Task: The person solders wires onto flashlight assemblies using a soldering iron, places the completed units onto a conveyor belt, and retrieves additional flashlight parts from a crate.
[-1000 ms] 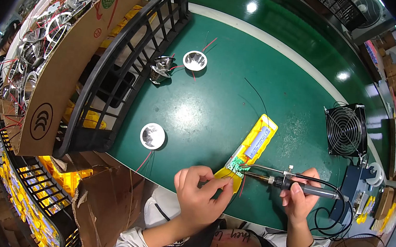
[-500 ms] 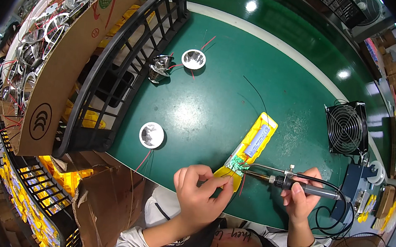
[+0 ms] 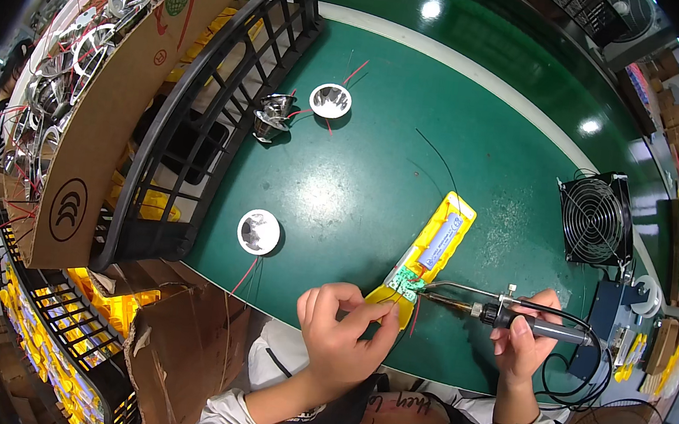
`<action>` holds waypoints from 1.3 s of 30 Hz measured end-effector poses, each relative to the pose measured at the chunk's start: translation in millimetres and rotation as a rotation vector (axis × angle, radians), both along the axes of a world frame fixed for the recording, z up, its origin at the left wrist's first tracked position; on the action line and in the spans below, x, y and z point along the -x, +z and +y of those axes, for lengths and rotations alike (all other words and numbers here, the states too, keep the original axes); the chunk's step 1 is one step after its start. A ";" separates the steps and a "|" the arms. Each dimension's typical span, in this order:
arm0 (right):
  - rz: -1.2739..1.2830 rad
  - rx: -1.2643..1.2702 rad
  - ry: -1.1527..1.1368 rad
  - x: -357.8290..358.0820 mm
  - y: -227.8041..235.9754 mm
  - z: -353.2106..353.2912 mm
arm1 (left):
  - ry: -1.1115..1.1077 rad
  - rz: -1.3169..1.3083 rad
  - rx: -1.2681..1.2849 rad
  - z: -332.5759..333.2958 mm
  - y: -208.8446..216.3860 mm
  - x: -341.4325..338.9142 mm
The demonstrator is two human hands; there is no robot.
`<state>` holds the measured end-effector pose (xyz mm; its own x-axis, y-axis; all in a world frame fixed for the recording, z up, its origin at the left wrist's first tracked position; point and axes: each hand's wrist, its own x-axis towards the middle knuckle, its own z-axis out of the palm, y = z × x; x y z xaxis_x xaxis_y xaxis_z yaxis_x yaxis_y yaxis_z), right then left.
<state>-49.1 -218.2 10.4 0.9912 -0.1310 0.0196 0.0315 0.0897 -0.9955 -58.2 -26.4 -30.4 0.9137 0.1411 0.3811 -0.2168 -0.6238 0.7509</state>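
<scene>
My right hand is closed round the dark handle of a soldering iron. A thin metal feed tube runs along the iron, and both tips point at a small green circuit board. That board sits in the lower part of an open yellow plastic housing, which also holds a blue cylindrical battery cell. My left hand pinches a thin dark wire at the housing's near end; its fingertips hide part of the wire. Red wires show beside the board.
Three reflector cups, one white-rimmed, lie on the green table. A black crate and a cardboard box heaped with reflectors stand left. A black fan, a blue unit and looped cable lie right.
The soldering iron and my right hand have shifted slightly right, drawing the iron's tip a little away from the board. My left hand and the housing stay nearly still.
</scene>
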 end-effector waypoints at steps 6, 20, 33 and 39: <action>-0.019 -0.001 -0.044 -0.7 -0.6 -4.1 | -0.017 0.008 -0.050 -1.7 0.3 -0.8; -0.080 0.037 -0.076 -1.7 3.3 -18.4 | 0.001 -0.057 -0.148 -0.9 -1.2 2.1; -0.082 -0.031 -0.312 -12.5 -12.1 -96.5 | -0.382 0.364 -0.317 6.0 43.2 -19.9; -0.115 0.023 -0.402 -6.8 -10.0 -111.8 | -0.318 0.305 -0.573 -17.3 55.4 -96.0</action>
<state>-42.3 -330.0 0.4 0.8524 -0.5053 0.1344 0.1706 0.0258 -0.9850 37.7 -43.7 25.0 0.9549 -0.2945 0.0368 -0.2859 -0.8795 0.3804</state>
